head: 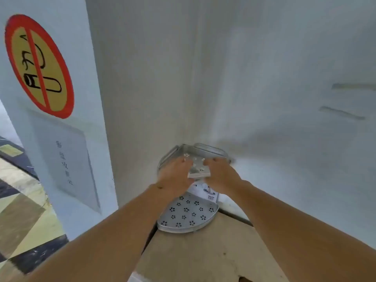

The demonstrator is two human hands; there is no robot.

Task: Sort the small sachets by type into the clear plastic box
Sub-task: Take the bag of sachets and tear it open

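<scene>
A person's two bare forearms reach from the near edge over a wooden surface [203,257] toward a wall corner. Nearest stands a perforated metal corner shelf [187,214] with flower-shaped holes, a printed label card [205,191] at its back. Above it, the left hand [175,176] and right hand [220,176] grip a small clear plastic box [198,169] from either side, fingers curled around its ends — apparently lifting it off or setting it on the upper shelf tier [191,152] in the corner. No sachets are visible anywhere, so sorting appears not yet begun. A no-smoking sign [38,66] marks the pillar at left.
</scene>
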